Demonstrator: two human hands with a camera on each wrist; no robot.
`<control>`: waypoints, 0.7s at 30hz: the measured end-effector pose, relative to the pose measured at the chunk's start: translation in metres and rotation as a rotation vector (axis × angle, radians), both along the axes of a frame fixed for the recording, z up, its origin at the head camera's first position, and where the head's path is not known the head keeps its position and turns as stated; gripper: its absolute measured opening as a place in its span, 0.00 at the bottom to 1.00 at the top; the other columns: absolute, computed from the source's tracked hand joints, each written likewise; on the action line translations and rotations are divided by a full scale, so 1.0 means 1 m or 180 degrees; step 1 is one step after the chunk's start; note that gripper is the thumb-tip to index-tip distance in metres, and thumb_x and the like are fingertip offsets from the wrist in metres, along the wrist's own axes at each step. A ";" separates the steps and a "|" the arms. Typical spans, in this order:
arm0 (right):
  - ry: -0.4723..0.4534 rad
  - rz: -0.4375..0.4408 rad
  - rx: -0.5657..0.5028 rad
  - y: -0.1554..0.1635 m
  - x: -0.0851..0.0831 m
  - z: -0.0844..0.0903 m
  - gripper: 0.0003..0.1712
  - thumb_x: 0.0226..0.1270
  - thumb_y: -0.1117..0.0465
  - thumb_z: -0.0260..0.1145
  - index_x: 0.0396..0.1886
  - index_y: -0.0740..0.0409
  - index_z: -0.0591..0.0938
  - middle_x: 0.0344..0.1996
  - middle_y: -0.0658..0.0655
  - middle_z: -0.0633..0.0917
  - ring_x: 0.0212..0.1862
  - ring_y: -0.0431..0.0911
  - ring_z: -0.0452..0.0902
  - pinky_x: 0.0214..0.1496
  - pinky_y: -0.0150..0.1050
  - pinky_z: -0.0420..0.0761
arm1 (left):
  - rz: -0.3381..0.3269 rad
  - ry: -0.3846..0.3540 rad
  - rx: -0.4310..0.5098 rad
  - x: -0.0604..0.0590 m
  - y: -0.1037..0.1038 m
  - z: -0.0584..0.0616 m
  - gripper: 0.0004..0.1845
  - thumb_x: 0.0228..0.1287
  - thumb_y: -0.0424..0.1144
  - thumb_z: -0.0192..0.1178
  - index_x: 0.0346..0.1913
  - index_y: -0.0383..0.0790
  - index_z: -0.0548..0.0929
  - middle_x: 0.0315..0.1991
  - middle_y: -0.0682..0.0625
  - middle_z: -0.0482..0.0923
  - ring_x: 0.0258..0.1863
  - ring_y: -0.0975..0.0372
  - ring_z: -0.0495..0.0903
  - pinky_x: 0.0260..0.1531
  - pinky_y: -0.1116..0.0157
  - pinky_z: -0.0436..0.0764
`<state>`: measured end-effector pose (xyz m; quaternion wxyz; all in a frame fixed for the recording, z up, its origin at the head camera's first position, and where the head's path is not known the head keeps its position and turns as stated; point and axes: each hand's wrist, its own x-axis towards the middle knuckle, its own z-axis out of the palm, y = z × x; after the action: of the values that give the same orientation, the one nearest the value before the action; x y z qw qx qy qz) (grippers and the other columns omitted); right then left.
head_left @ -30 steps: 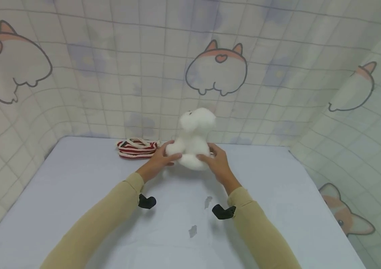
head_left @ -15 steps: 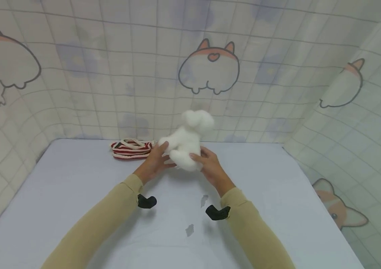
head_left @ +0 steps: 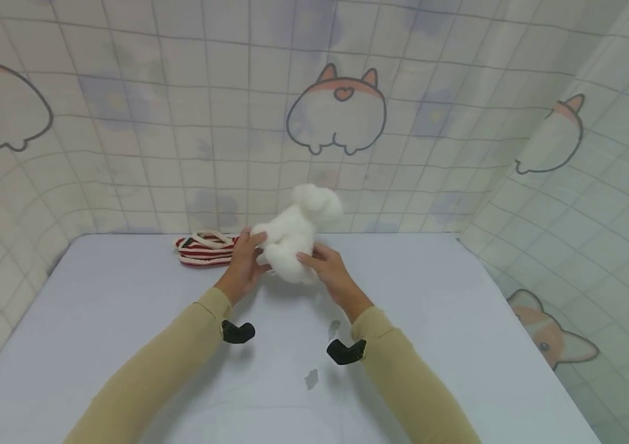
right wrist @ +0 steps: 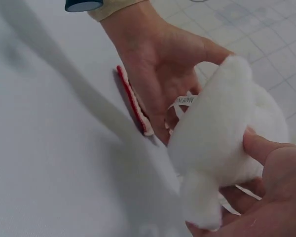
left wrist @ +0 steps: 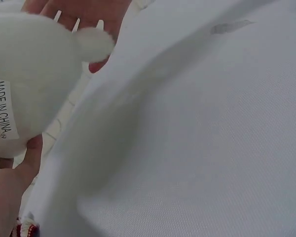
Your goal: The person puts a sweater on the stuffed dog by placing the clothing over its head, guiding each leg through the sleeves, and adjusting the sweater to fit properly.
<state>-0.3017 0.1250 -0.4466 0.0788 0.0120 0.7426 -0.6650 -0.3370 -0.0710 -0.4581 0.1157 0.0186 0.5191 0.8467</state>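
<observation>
A white plush toy [head_left: 295, 233] is held just above the pale table [head_left: 126, 320], tilted with its head up and to the right. My left hand [head_left: 245, 256] grips its left side, with the thumb on top. From the right, my right hand [head_left: 324, 264] grips its lower body. In the left wrist view the plush toy [left wrist: 32, 69] shows a sewn label [left wrist: 3, 109] reading "MADE IN CHINA", and my left thumb [left wrist: 30, 157] lies under it. In the right wrist view my right hand [right wrist: 269, 200] holds the plush toy [right wrist: 219, 143] against my left hand [right wrist: 160, 59].
A red-and-white striped cloth item [head_left: 205, 249] lies flat at the back of the table, just left of my left hand. Small grey marks [head_left: 311, 377] dot the sheet between my forearms. Cloth walls with cartoon animal prints [head_left: 337, 108] close the back and both sides.
The plush toy has turned from sitting upright to tilted, its body swung left and off the table. Both hands shifted slightly left with it.
</observation>
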 end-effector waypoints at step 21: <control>-0.0193 -0.0416 -0.0167 -0.015 0.026 0.028 0.38 0.64 0.46 0.66 0.71 0.50 0.66 0.67 0.59 0.71 0.63 0.56 0.73 0.56 0.48 0.81 | 0.0551 0.0772 -0.1295 0.005 0.006 0.006 0.30 0.62 0.48 0.64 0.63 0.47 0.65 0.61 0.49 0.67 0.56 0.57 0.71 0.45 0.62 0.80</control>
<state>-0.2760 0.1097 -0.4185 0.0579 0.0785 0.7198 -0.6873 -0.3317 -0.0651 -0.4524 -0.0190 0.0517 0.6886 0.7231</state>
